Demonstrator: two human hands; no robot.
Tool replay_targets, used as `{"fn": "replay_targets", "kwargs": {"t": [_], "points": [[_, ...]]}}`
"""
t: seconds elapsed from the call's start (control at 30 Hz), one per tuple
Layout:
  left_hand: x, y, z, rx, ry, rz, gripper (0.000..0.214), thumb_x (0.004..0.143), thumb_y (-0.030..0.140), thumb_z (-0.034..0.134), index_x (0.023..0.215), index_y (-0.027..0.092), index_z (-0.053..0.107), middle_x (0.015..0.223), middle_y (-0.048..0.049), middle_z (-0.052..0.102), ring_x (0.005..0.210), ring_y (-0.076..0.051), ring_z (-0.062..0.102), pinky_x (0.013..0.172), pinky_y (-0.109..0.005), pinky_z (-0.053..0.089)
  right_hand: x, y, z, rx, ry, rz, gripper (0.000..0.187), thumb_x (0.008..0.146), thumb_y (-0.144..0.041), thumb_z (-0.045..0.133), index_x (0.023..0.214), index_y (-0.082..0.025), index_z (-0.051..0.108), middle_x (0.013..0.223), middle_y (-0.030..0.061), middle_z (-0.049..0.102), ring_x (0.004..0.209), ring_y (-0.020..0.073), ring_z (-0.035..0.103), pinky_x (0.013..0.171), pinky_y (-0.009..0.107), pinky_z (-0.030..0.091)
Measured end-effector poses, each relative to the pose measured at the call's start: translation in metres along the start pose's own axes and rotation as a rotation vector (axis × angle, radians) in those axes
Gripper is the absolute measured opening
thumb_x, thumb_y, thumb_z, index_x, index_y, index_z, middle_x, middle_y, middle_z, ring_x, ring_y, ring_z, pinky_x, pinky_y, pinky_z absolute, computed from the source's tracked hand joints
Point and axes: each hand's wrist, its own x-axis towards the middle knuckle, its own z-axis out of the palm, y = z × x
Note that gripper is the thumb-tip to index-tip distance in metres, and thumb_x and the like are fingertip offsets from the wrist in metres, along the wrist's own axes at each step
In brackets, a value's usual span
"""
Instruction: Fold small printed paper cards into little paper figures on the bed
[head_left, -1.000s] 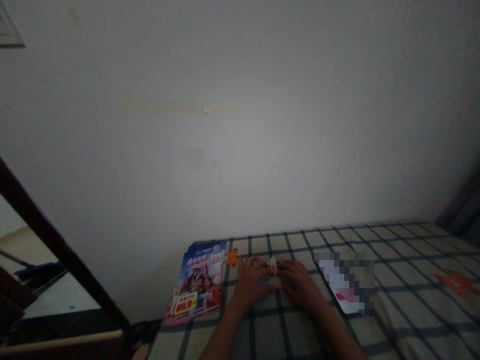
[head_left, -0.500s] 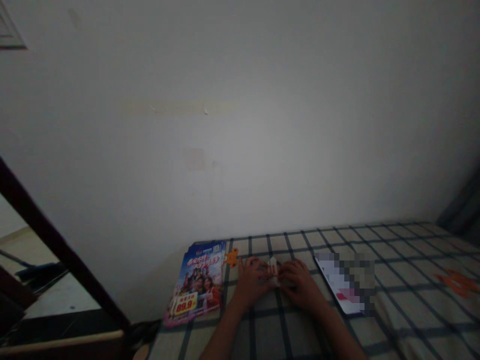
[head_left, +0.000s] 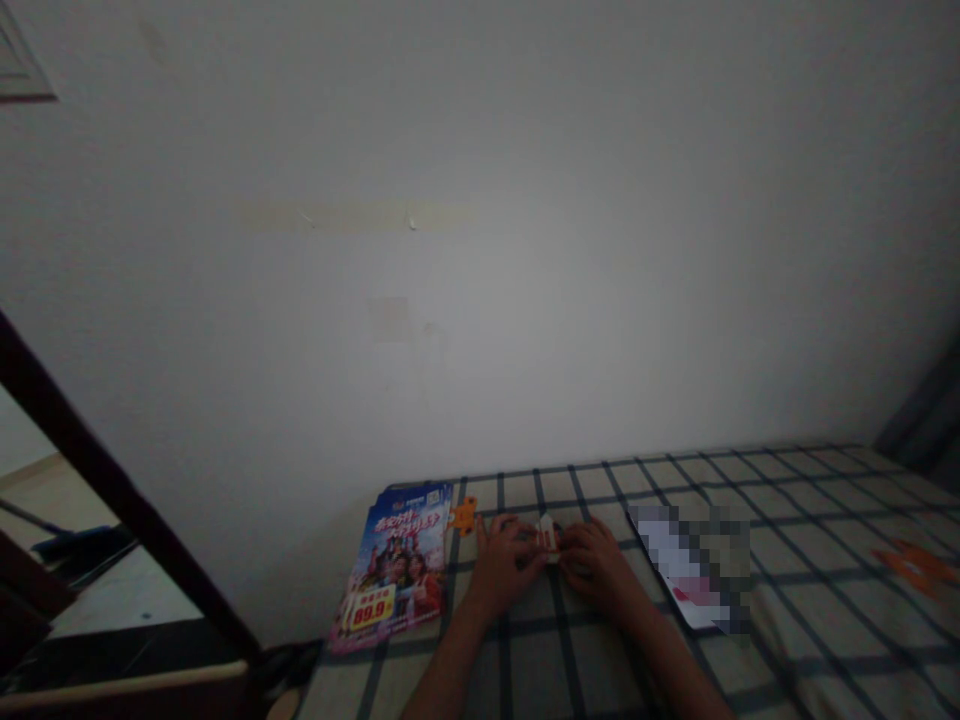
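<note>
Between my two hands lies a small piece of folded paper (head_left: 548, 536), white with reddish printing and a pointed top, on the checked bedcover. My left hand (head_left: 504, 562) grips its left side, with the fingers bent over it and the thumb at the lower edge. On the other side, my right hand (head_left: 598, 562) has its fingers curled onto the paper's right edge. The fingers cover both sides of the paper, and the fine folds are too small to make out.
To the left lies a stack of colourful flyers (head_left: 401, 560). A flat device with a lit, pixelated screen (head_left: 686, 580) lies to the right. The checked bedcover (head_left: 817, 520) runs along a pale wall (head_left: 570, 250). A dark slanting post (head_left: 127, 480) stands at the left.
My left thumb has drawn slightly left, and a little more of the paper's lower part shows between my hands. The flyers and the device are where they were.
</note>
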Motion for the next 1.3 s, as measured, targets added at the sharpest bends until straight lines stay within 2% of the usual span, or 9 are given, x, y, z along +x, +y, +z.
{"fn": "replay_targets", "kwargs": {"t": [0.27, 0.47, 0.67, 0.8, 0.9, 1.0, 1.1, 1.2, 1.3], "points": [[0.0, 0.0, -0.002, -0.04, 0.001, 0.013, 0.017, 0.088, 0.045, 0.064, 0.099, 0.041, 0.077, 0.119, 0.0021, 0.07, 0.124, -0.03, 0.046, 0.115, -0.068, 0.009, -0.002, 0.005, 0.0, 0.02, -0.044, 0.06, 0.018, 0.086, -0.023, 0.066, 0.096, -0.035, 0.074, 0.108, -0.0008, 0.073, 0.114, 0.0226, 0.059, 0.116, 0.058, 0.019], [0.002, -0.001, -0.002, -0.041, -0.028, -0.01, 0.018, 0.09, 0.043, 0.062, 0.099, 0.041, 0.077, 0.12, 0.0021, 0.069, 0.124, -0.03, 0.046, 0.115, -0.068, 0.01, -0.003, 0.01, 0.001, 0.047, -0.076, 0.138, 0.012, 0.089, -0.035, 0.065, 0.095, -0.037, 0.075, 0.11, -0.0017, 0.074, 0.12, 0.0252, 0.056, 0.115, 0.059, 0.018], [0.002, 0.001, -0.001, -0.041, -0.002, -0.016, 0.022, 0.094, 0.042, 0.056, 0.095, 0.039, 0.078, 0.117, 0.0024, 0.071, 0.123, -0.028, 0.047, 0.117, -0.067, 0.0, -0.003, 0.01, -0.002, 0.087, -0.066, 0.163, 0.018, 0.09, -0.045, 0.062, 0.102, -0.039, 0.074, 0.107, -0.0016, 0.075, 0.12, 0.0259, 0.057, 0.113, 0.058, 0.022], [0.002, 0.001, -0.001, -0.043, 0.002, -0.027, 0.025, 0.096, 0.045, 0.052, 0.096, 0.04, 0.076, 0.116, 0.0042, 0.071, 0.122, -0.026, 0.047, 0.116, -0.068, -0.001, -0.002, 0.01, -0.002, 0.047, -0.04, 0.161, 0.021, 0.086, -0.044, 0.067, 0.105, -0.038, 0.073, 0.111, -0.0001, 0.073, 0.119, 0.0264, 0.056, 0.112, 0.055, 0.024], [0.003, 0.002, -0.001, -0.043, 0.005, -0.038, 0.028, 0.097, 0.046, 0.049, 0.096, 0.038, 0.076, 0.114, 0.0036, 0.072, 0.121, -0.027, 0.047, 0.115, -0.067, 0.004, 0.0, 0.009, -0.002, 0.017, -0.075, 0.169, 0.016, 0.087, -0.042, 0.066, 0.1, -0.038, 0.075, 0.11, -0.0002, 0.073, 0.116, 0.025, 0.055, 0.111, 0.052, 0.026], [0.003, 0.001, -0.001, -0.041, -0.012, -0.034, 0.023, 0.092, 0.049, 0.058, 0.1, 0.038, 0.076, 0.116, 0.0022, 0.071, 0.123, -0.029, 0.045, 0.114, -0.065, 0.01, 0.002, 0.007, -0.003, -0.035, -0.093, 0.191, 0.014, 0.09, -0.04, 0.063, 0.095, -0.037, 0.075, 0.108, -0.0006, 0.072, 0.115, 0.024, 0.055, 0.111, 0.051, 0.025], [0.003, 0.0, -0.001, -0.015, -0.035, -0.027, 0.025, 0.084, 0.053, 0.068, 0.104, 0.039, 0.075, 0.118, 0.0023, 0.07, 0.124, -0.03, 0.044, 0.113, -0.064, 0.01, 0.003, 0.002, -0.004, -0.081, -0.101, 0.189, 0.012, 0.089, -0.041, 0.065, 0.095, -0.039, 0.075, 0.109, -0.0015, 0.071, 0.118, 0.0249, 0.052, 0.115, 0.056, 0.017], [0.003, 0.0, -0.001, 0.022, -0.019, -0.023, 0.024, 0.085, 0.053, 0.067, 0.103, 0.039, 0.075, 0.117, 0.0021, 0.07, 0.123, -0.029, 0.045, 0.113, -0.063, 0.01, 0.003, -0.002, -0.006, -0.081, -0.126, 0.169, 0.012, 0.088, -0.042, 0.067, 0.097, -0.042, 0.074, 0.111, -0.0018, 0.069, 0.12, 0.0259, 0.05, 0.116, 0.061, 0.009], [0.003, 0.001, -0.002, 0.02, -0.016, -0.032, 0.02, 0.085, 0.052, 0.067, 0.1, 0.04, 0.076, 0.115, 0.0029, 0.071, 0.122, -0.029, 0.045, 0.113, -0.063, 0.01, 0.004, -0.004, -0.008, -0.079, -0.135, 0.173, 0.014, 0.088, -0.041, 0.067, 0.099, -0.043, 0.073, 0.111, -0.0011, 0.069, 0.121, 0.0262, 0.049, 0.116, 0.062, 0.008]]}}
